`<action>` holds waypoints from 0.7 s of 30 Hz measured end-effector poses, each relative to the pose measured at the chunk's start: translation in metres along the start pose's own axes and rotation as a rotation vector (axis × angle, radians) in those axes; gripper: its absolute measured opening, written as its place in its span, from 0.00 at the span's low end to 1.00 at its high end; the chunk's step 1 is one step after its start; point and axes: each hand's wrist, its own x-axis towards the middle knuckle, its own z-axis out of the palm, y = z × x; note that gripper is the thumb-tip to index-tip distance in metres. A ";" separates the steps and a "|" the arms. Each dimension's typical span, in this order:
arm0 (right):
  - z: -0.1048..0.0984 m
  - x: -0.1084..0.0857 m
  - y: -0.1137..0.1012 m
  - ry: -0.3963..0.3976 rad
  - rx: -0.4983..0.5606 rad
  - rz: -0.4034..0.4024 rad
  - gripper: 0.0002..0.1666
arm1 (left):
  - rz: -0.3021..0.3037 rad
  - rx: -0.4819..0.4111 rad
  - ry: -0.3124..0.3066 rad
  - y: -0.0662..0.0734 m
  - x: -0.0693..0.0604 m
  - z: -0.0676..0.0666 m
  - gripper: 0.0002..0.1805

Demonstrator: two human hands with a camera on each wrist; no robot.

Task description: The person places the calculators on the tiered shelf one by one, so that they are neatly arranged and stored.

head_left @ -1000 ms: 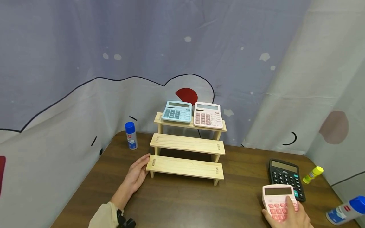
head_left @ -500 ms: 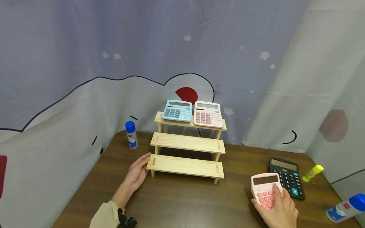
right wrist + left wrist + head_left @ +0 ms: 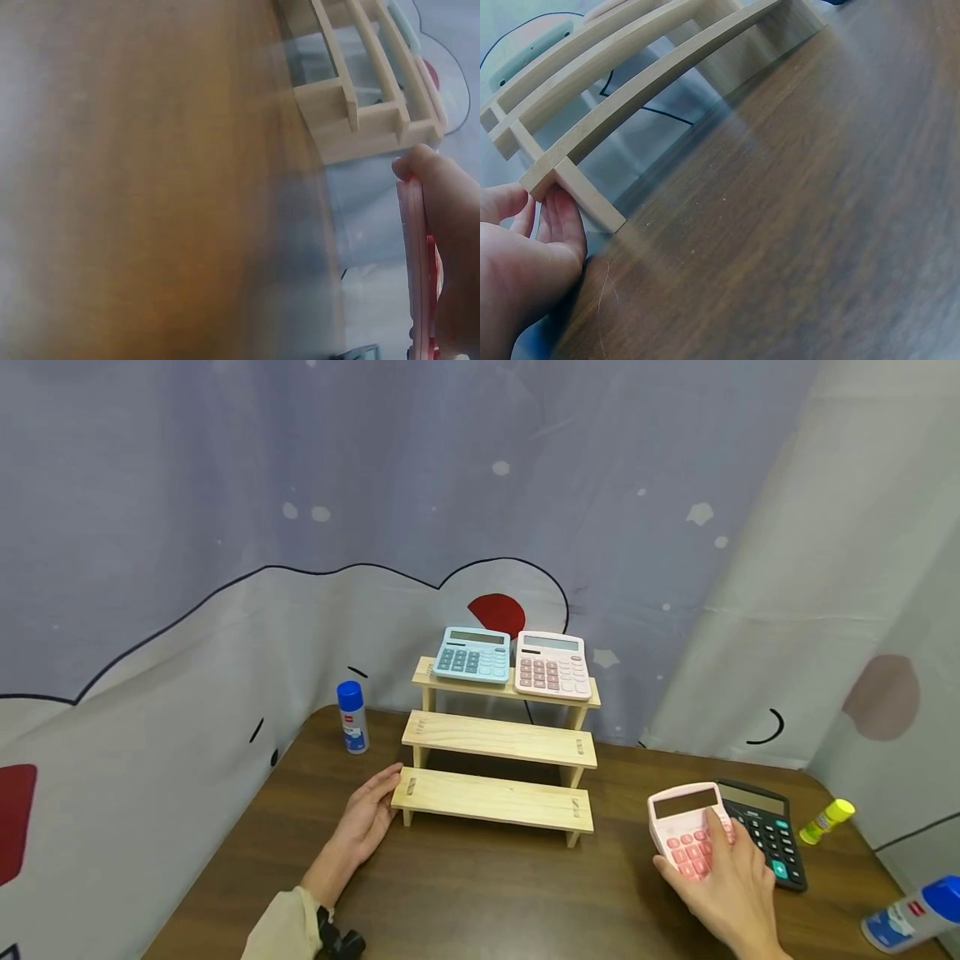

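My right hand (image 3: pixel 723 881) grips a pink calculator (image 3: pixel 678 835) by its sides, index finger lying over the keys. It is held up and tilted, partly in front of a black calculator (image 3: pixel 776 835) on the table. In the right wrist view the pink calculator (image 3: pixel 416 262) shows edge-on, thumb at its edge. My left hand (image 3: pixel 363 818) holds the left end of the lowest board of a three-step wooden stand (image 3: pixel 491 797); in the left wrist view its fingers (image 3: pixel 564 221) curl under the board. A blue calculator (image 3: pixel 471 656) and a pale pink calculator (image 3: pixel 553 666) lean on the top step.
Behind the stand's left side stands a blue-capped bottle (image 3: pixel 352 718). A yellow glue stick (image 3: pixel 827 821) and another blue-capped bottle (image 3: pixel 911 914) are at the right. A patterned curtain (image 3: pixel 525 485) hangs behind the brown table (image 3: pixel 465 893).
My right hand has lifted the pink calculator and carried it left and farther from me, uncovering more of the black calculator. The left hand has stayed at the stand.
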 end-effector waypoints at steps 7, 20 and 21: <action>-0.010 0.016 -0.019 0.005 0.002 -0.071 0.61 | 0.001 0.007 0.005 0.001 -0.003 -0.002 0.29; -0.021 0.037 -0.045 -0.031 -0.006 -0.134 0.60 | 0.004 -0.001 -0.027 0.000 -0.001 0.001 0.29; -0.022 0.038 -0.048 -0.040 -0.009 -0.138 0.60 | 0.004 -0.003 -0.026 0.000 -0.001 0.001 0.29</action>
